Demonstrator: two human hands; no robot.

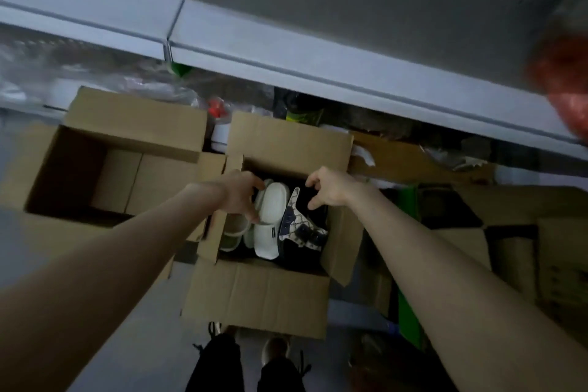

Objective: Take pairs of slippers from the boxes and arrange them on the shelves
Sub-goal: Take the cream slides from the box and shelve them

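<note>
Head view is looking down on the white slipper (266, 234), which is lying lengthwise inside the open box (254, 293) with its far end reaching up under my left hand (238, 192). I am gripping that far end, thumb on the near side and fingers curling over it from the far side, so this hand is clamping on the slipper itself. A second white slipper seems to be sitting just behind it and touching it, though I cannot tell whether my fingers are catching it too. Just left of them, a pale green slipper (234, 234) is lying near the box wall. Just right of the white slipper and touching it, a patterned slipper (294, 219) with a dark edge is resting tilted on something black.

My right hand (327, 189) is hovering over the patterned slipper's far end with fingers bent and spread apart from the thumb. It is holding nothing and, as far as I can make out, touching nothing.

Both my forearms are stretching in from the lower corners toward the box, whose flaps are standing open. Beside it on the left, a second cardboard box (121, 149) is sitting with its flaps open as well. Behind both, the grey shelf (286, 51) is running across the view — a perforated panel is showing above it. At the bottom edge, my dark trouser legs and a pale shoe (276, 350) are showing on the grey floor.
</note>
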